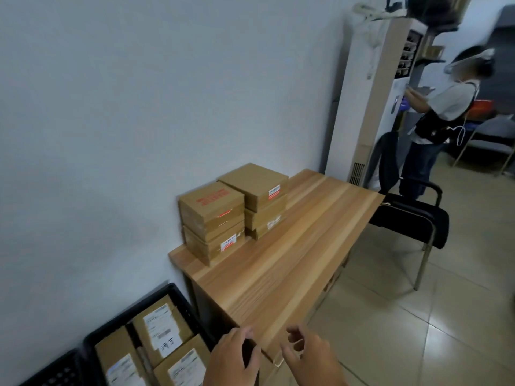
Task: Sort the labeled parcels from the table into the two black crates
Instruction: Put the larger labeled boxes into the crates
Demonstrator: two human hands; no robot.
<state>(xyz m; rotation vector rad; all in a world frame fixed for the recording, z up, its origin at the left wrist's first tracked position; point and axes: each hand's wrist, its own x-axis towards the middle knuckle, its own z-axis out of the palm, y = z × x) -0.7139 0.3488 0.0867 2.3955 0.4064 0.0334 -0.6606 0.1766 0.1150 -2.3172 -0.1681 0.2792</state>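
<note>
Left hand (231,355) and right hand (309,355) hang loosely curled and empty over the near corner of the table (292,260). Square-edged brown cardboard parcels (234,213) sit in two stacks at its far corner, against the white wall (111,107). More fill a black lattice crate (125,313) on the glossy tiled floor (418,330) beside the striped wood.

A black chair (412,215) stands beside a person (446,107) near a tall air conditioner (362,107).

Dim, flat indoor light; a soft shadow lies on the wall (111,232) left of the desk (278,260). Straight lines bend toward the edges, and everything looks slightly blurred.
</note>
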